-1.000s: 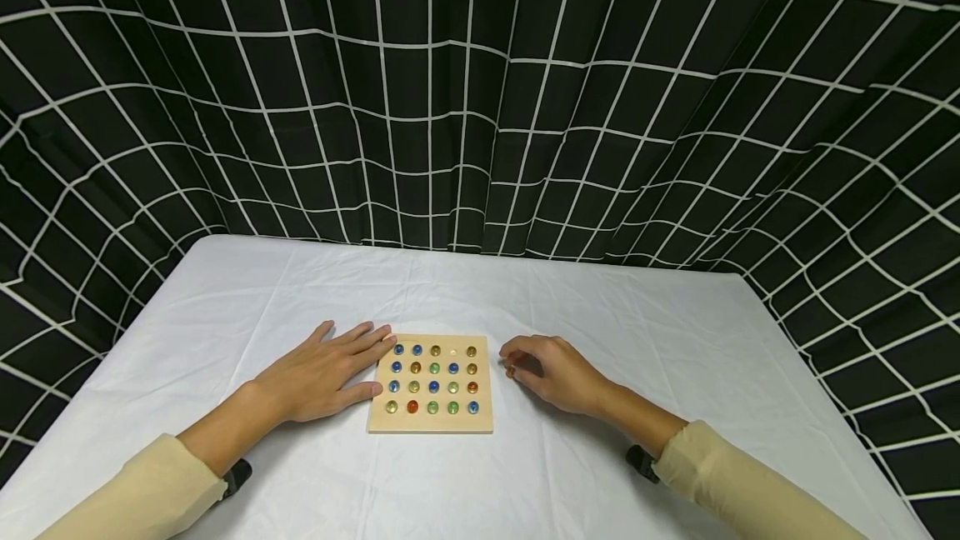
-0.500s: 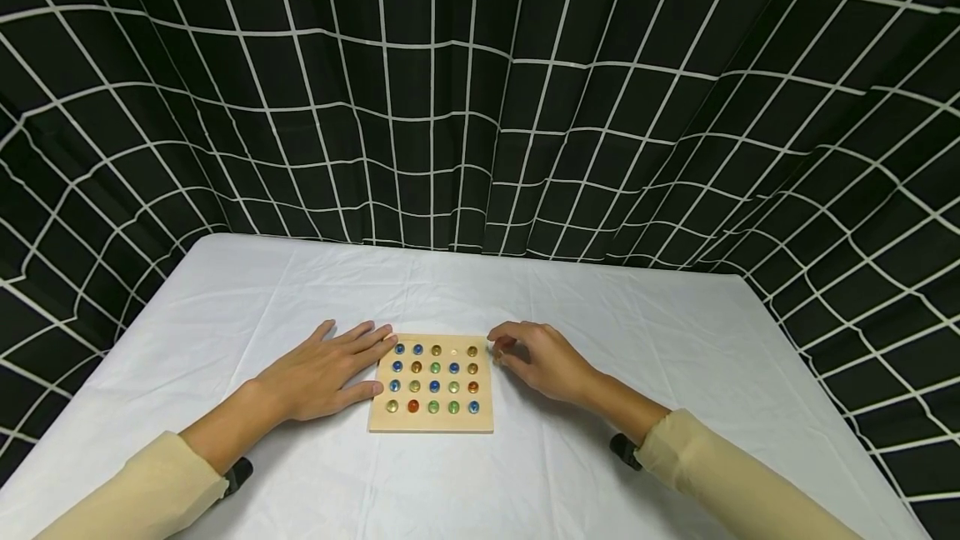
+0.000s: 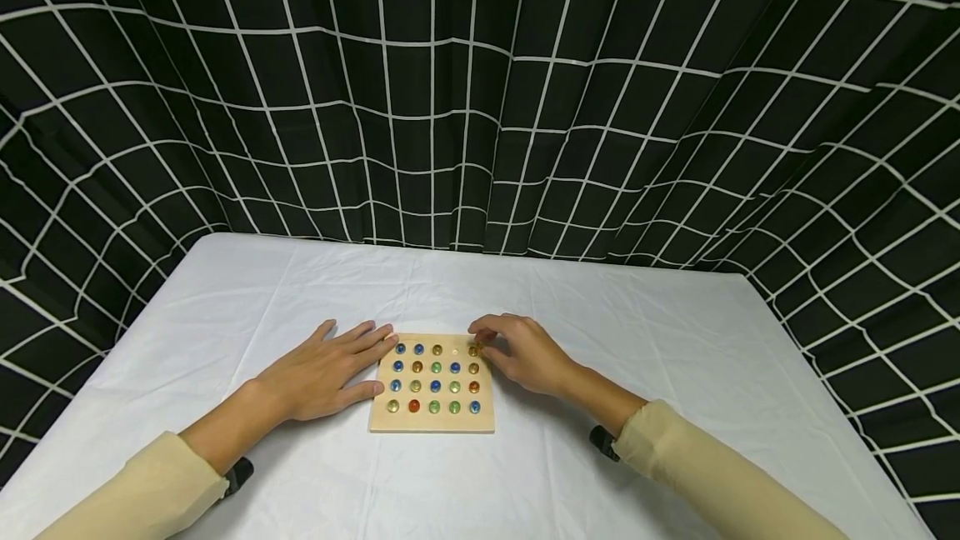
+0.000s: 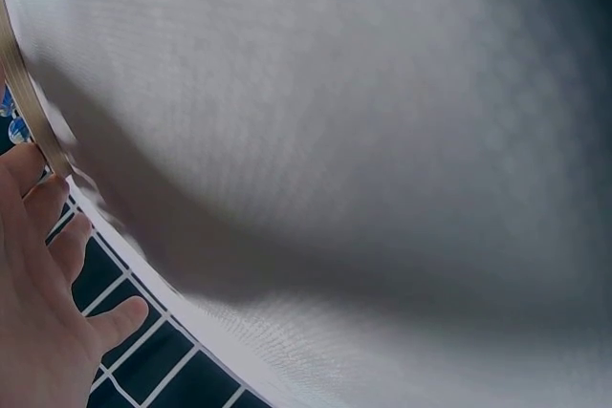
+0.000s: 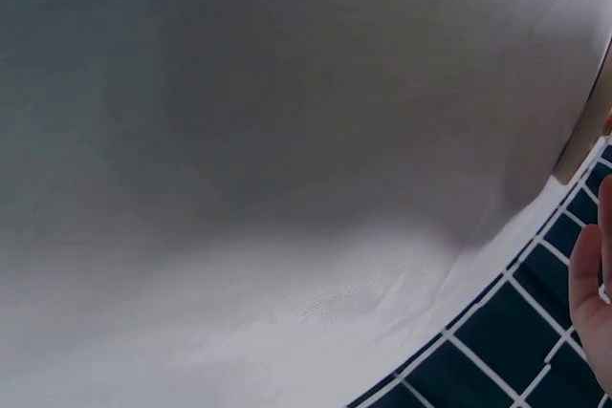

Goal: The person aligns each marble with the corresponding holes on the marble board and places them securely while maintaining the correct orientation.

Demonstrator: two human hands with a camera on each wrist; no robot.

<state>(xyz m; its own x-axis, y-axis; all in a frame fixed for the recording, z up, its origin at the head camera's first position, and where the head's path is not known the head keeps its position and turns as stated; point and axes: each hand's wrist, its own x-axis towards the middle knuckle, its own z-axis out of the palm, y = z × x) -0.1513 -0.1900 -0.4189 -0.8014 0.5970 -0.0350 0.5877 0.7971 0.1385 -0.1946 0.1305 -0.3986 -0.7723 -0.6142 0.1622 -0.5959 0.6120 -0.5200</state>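
Observation:
A light wooden board (image 3: 431, 423) with rows of coloured glass marbles lies flat near the middle of the table. My left hand (image 3: 322, 377) spreads across the board's left edge, fingertips and thumb touching it. From the right, my right hand (image 3: 528, 354) reaches over the upper right corner, pinching an amber marble between thumb and curled fingers; the marble is mostly hidden now. One hollow (image 3: 455, 352) in the far row holds no marble. In the left wrist view, the board's edge (image 4: 33, 112) shows beside the fingers. Only part of the right hand (image 5: 593, 279) enters the right wrist view.
A wrinkled white cloth (image 3: 600, 307) covers the table. Black curtain (image 3: 420, 90) with a white grid hangs behind the table and at both sides.
My right hand has moved left and slightly away from me, from beside the board to above its far right corner. My left hand and the board have stayed nearly in place.

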